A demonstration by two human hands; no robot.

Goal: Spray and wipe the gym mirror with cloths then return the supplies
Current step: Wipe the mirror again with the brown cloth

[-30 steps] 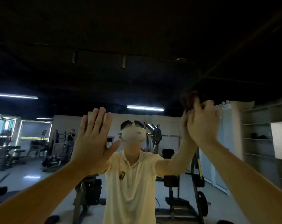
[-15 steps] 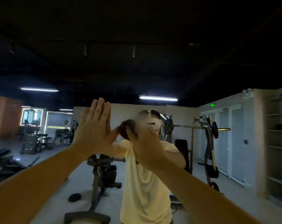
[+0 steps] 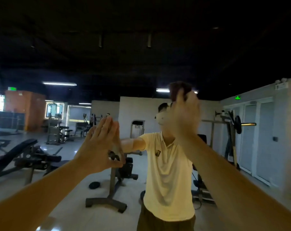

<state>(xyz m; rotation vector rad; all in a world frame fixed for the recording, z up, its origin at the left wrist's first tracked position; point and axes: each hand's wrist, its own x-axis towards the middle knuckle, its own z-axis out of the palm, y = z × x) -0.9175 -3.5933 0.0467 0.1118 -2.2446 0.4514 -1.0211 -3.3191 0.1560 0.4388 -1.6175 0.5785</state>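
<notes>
Right hand [image 3: 183,117] grips a bunched cloth [image 3: 176,89], likely soft and light, against the mirror [image 3: 241,47]; left hand [image 3: 99,145] presses flat.

Reflection showed a pale yellow polo shirt [image 3: 168,172], short-sleeved, loose in the body. Collar [image 3: 168,144] lay open at the neck. Small dark badge [image 3: 157,153] on the chest. Dark olive-brown trousers [image 3: 158,224] below. White headset [image 3: 160,118] worn over the eyes. Left forearm [image 3: 41,189] and right forearm [image 3: 225,172] bare.
</notes>
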